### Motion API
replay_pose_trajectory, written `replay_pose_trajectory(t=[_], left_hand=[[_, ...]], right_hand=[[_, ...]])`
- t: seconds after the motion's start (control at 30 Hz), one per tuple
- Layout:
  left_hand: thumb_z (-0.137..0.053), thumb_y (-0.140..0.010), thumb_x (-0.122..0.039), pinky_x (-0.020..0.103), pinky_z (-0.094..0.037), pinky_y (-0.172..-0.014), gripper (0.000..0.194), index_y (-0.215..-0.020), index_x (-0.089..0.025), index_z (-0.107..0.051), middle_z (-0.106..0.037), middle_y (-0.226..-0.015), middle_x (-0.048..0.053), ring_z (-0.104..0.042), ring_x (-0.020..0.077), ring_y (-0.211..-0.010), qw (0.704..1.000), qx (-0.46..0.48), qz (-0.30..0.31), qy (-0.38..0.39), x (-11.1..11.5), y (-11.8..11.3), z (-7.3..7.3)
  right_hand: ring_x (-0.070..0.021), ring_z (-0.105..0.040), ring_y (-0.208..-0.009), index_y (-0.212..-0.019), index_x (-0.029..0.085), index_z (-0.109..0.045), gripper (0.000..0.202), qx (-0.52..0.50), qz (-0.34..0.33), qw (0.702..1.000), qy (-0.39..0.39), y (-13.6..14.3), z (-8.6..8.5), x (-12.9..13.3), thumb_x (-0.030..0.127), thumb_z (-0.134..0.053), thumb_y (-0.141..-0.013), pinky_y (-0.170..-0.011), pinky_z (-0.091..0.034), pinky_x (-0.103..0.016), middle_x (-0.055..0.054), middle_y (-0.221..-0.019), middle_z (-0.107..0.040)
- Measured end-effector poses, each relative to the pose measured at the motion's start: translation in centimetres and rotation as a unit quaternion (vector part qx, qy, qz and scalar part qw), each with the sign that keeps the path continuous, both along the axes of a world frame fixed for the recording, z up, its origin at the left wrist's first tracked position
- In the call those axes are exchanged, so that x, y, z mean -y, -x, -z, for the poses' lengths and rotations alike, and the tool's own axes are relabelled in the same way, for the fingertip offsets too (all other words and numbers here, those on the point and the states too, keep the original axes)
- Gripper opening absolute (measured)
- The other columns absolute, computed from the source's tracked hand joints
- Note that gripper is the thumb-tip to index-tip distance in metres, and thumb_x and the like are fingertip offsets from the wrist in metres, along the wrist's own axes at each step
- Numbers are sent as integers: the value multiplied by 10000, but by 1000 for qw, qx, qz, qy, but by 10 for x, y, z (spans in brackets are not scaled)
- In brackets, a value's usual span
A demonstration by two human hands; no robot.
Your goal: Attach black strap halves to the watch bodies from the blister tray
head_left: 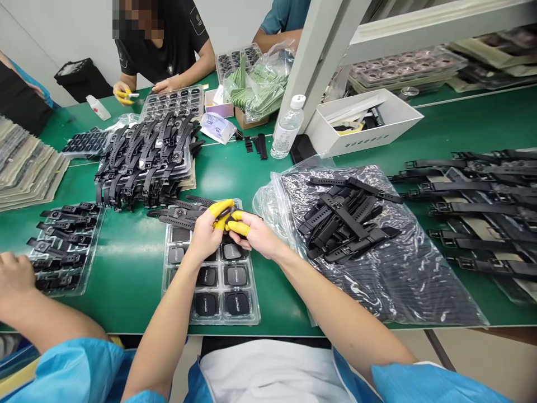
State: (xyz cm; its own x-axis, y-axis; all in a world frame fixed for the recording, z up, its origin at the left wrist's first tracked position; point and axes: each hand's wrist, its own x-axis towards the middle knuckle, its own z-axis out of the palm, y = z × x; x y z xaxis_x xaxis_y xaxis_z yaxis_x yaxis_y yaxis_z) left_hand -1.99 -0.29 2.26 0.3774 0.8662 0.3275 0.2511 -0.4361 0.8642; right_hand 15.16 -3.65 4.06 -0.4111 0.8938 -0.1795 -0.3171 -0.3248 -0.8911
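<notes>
My left hand (210, 228) and my right hand (254, 232), both with yellow finger covers, meet above a clear compartment tray (254, 313). Their fingers are closed round a small dark piece, mostly hidden between the fingertips. Below them the tray holds square black watch bodies (237, 303), one to a compartment. Watches with straps fitted (180, 212) lie across the tray's far end. Right of my right hand, a heap of loose black straps (344, 221) rests on a large clear plastic bag of straps (403, 280).
Stacked trays of strapped watches (146, 157) stand behind on the left, another tray (62, 246) nearer. A bottle (288, 126) and white box (364, 126) stand behind. Strapped watches (482, 212) lie far right. A neighbour's arm (42, 313) reaches in at left; a person (163, 50) works opposite.
</notes>
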Motion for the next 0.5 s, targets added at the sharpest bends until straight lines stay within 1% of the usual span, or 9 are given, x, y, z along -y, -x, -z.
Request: replay_pose_trajectory(t=[0.03, 0.07, 0.17, 0.3, 0.43, 0.5], left_hand=[[-541, -891, -90, 443, -568, -1115, 488, -1340, -217, -683, -721, -1349, 98, -672, 240, -1281, 999, -26, 11, -46, -1, 2, 1], [-511, -880, -57, 444, -549, -1135, 521, -1345, -219, -681, -713, -1353, 98, -663, 232, -1286, 996, -45, 20, -80, -2, 4, 1], [-456, -905, -27, 414, -565, -1095, 537, -1366, -212, -659, -697, -1344, 112, -661, 215, -1266, 989, -64, 36, -127, -5, 7, 1], [-452, -938, -41, 412, -568, -1079, 498, -1367, -214, -636, -698, -1327, 110, -665, 217, -1244, 987, -69, 34, -140, -4, 6, -1], [-483, -991, -90, 389, -574, -1059, 402, -1346, -217, -623, -716, -1267, 101, -688, 207, -1188, 991, -56, -3, -118, -1, 4, -4], [-495, -1000, -99, 380, -575, -1052, 383, -1341, -218, -622, -718, -1253, 98, -689, 202, -1177, 991, -58, -8, -122, -1, 4, -5]], right_hand=[[-52, -315, -370, -877, 215, -501, 364, -7, -11, 1000, 10, 0, 0, 0, 473, -752, -823, -356, -230, -187, 86, -558, -541], [-51, -307, -368, -871, 212, -504, 353, -16, -15, 1000, 18, 0, 0, 0, 462, -747, -816, -353, -225, -188, 86, -547, -537], [-50, -286, -360, -877, 210, -513, 338, -44, 0, 998, 33, -1, 0, -1, 444, -743, -799, -344, -212, -185, 93, -526, -522], [-52, -270, -355, -880, 216, -509, 348, -54, 11, 998, 41, -2, 1, -3, 432, -764, -784, -340, -204, -179, 106, -498, -494], [-53, -269, -363, -886, 214, -520, 306, -77, 35, 995, 59, -4, 0, -4, 419, -733, -805, -347, -204, -170, 114, -496, -461], [-54, -272, -367, -891, 209, -534, 296, -85, 27, 994, 60, -5, -1, -4, 416, -729, -811, -349, -205, -168, 113, -495, -453]])
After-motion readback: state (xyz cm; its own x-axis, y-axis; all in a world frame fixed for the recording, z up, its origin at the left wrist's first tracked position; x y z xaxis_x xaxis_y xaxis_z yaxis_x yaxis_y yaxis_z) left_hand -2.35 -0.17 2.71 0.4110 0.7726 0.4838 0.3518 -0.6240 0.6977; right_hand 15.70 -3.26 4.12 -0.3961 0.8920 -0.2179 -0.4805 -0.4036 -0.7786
